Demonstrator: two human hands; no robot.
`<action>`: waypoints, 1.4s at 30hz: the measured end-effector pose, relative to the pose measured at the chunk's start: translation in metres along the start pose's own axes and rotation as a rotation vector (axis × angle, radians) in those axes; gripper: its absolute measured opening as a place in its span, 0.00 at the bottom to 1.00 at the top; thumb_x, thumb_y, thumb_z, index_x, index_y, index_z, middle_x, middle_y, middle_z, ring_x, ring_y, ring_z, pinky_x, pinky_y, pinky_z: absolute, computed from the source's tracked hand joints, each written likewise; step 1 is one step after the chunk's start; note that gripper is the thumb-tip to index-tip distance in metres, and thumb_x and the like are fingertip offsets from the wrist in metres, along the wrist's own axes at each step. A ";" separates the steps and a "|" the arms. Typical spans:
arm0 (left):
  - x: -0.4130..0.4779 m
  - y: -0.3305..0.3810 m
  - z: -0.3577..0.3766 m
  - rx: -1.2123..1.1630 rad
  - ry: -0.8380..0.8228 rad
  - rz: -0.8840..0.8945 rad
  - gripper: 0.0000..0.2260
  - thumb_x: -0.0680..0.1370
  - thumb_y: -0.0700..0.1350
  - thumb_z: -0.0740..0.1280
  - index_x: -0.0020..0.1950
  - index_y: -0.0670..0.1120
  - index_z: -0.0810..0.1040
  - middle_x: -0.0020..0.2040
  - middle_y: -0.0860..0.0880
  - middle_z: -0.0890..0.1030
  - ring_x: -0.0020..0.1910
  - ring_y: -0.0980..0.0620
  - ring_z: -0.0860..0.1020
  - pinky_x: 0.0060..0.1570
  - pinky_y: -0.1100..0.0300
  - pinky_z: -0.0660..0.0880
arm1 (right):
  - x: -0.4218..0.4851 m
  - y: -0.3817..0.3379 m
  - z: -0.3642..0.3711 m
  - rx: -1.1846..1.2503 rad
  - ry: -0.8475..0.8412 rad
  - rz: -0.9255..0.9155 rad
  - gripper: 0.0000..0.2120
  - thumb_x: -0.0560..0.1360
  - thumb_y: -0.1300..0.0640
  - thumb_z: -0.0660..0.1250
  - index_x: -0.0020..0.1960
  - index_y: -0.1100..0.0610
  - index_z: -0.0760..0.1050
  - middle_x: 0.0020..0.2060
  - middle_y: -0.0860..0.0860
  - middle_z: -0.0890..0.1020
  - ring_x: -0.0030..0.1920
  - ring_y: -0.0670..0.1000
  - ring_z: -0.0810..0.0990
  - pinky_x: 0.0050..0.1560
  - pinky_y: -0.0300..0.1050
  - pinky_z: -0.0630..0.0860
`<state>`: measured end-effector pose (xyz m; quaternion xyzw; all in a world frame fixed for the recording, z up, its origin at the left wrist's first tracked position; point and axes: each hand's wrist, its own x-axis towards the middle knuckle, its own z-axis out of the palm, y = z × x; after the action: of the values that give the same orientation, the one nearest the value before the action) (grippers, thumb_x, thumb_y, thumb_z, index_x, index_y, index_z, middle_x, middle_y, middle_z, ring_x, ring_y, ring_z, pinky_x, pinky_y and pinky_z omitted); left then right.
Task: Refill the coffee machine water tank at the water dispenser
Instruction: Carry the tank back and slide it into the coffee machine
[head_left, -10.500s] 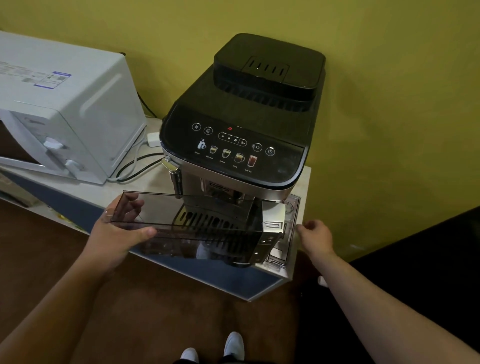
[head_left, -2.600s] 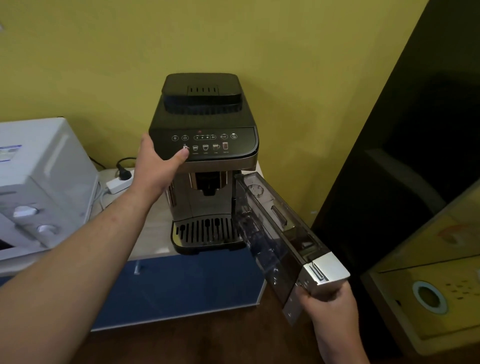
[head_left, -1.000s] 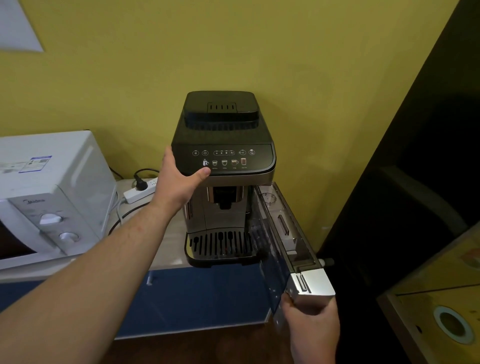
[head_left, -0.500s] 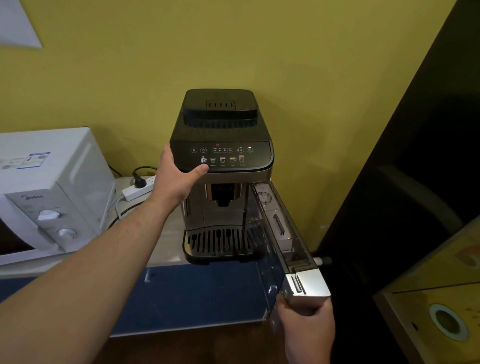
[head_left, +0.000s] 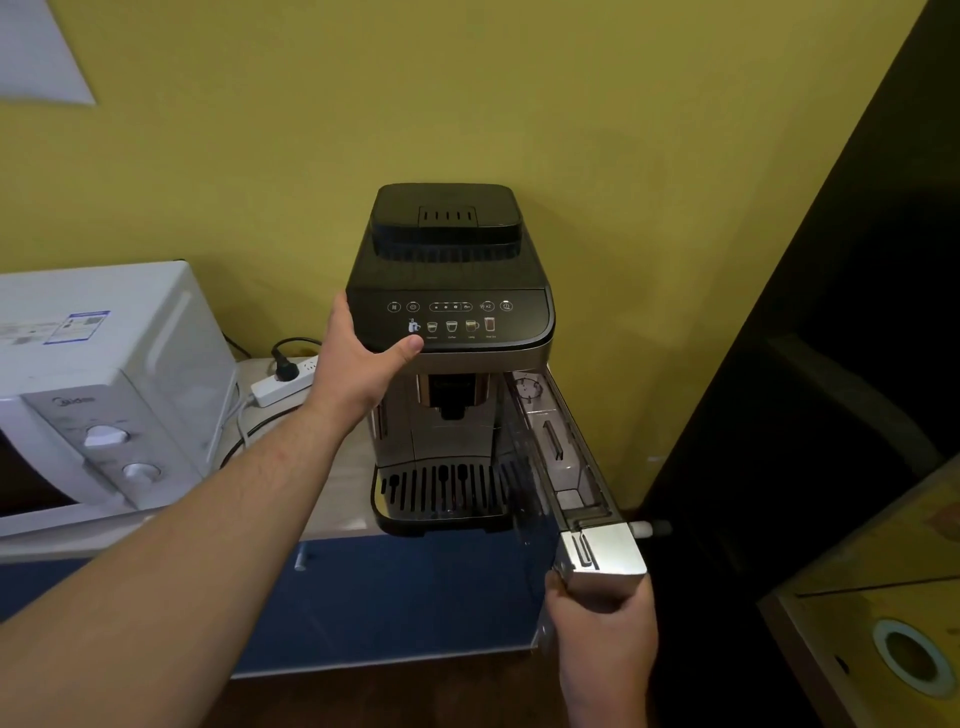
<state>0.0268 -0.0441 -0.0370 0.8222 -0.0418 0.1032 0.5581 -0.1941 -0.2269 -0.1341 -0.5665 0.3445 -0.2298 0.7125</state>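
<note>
Head view: left hand (head_left: 358, 366) grasps the coffee machine (head_left: 447, 280) at its upper left corner. Its thumb (head_left: 408, 347) lies along the panel's lower edge, and its fingers (head_left: 344, 314) curl round the side wall. Right hand (head_left: 602, 618) grasps the silver front cap (head_left: 605, 558) of the water tank (head_left: 558, 457), fingers clenched on it from below. Beyond those right fingers the clear tank reaches into its bay on the machine's right flank, partly in, partly out, roughly level. Whether it holds water cannot be told. Left of the left fingers, a power strip (head_left: 283, 382) and a microwave (head_left: 104, 389) sit on the desk (head_left: 337, 501).

The step in hand appears to be sliding the tank along its bay. To do it well, the right fingers should carry the cap straight along the bay's line without twisting. They should also hold the tank level so nothing spills near the power strip. The left fingers should brace the machine firmly so it does not skid on the desk.
</note>
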 end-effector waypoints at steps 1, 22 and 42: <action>0.000 0.001 -0.001 -0.005 -0.003 0.003 0.48 0.67 0.61 0.77 0.80 0.52 0.54 0.78 0.49 0.65 0.76 0.48 0.64 0.74 0.47 0.64 | 0.002 -0.002 0.002 0.021 -0.008 0.008 0.28 0.60 0.70 0.78 0.50 0.48 0.72 0.46 0.48 0.79 0.47 0.48 0.79 0.35 0.29 0.72; 0.004 -0.008 -0.001 -0.004 0.010 0.011 0.51 0.63 0.67 0.76 0.79 0.53 0.56 0.77 0.50 0.67 0.75 0.49 0.66 0.73 0.45 0.66 | 0.030 0.008 0.040 0.297 -0.079 0.167 0.27 0.62 0.66 0.78 0.56 0.54 0.72 0.49 0.50 0.80 0.49 0.48 0.80 0.30 0.26 0.74; 0.003 -0.005 0.001 -0.040 0.013 0.022 0.49 0.65 0.62 0.76 0.80 0.52 0.56 0.76 0.51 0.68 0.75 0.51 0.66 0.73 0.46 0.66 | 0.030 0.015 0.050 0.013 -0.109 -0.099 0.29 0.62 0.67 0.78 0.50 0.41 0.68 0.49 0.46 0.77 0.48 0.45 0.79 0.34 0.31 0.77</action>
<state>0.0306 -0.0428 -0.0417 0.8098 -0.0491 0.1137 0.5734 -0.1378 -0.2125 -0.1494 -0.5898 0.2752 -0.2358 0.7216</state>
